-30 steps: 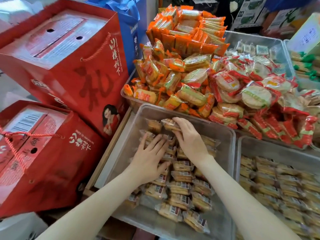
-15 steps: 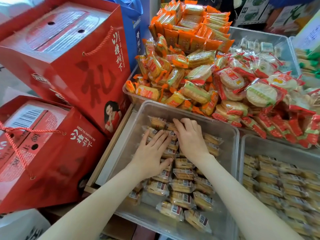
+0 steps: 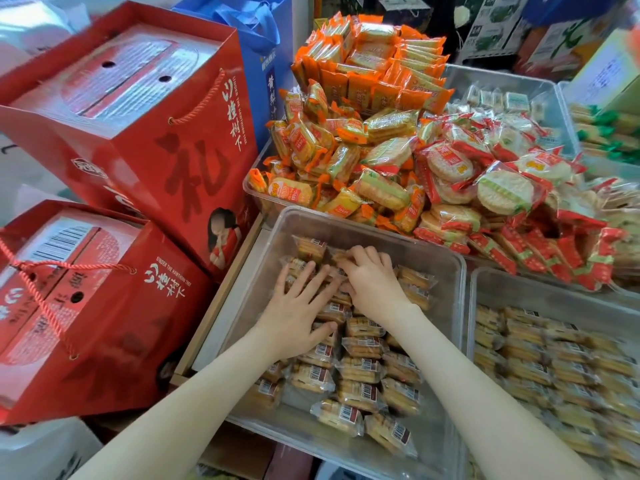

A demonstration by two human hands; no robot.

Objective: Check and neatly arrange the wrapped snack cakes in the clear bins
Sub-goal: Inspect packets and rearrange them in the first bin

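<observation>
Found wrapped snack cakes lying in rows, barcodes up, in near clear bin at 6 o'clock of frame. Packed toward bin's 3 o'clock side, with bare floor along its 9 o'clock wall. Left hand lay flat on the pile, fingers spread and straight, pressing and gripping nothing. Right hand sat just beside it at its 1 o'clock, fingers curled down onto a cake packet at the pile's 12 o'clock end. Second clear bin touched the first at 3 o'clock, filled with similar cakes. Heaped bin of orange and red packets stood at 12 o'clock. Red gift boxes stacked at 9 to 10 o'clock, blue bag behind at 11.
</observation>
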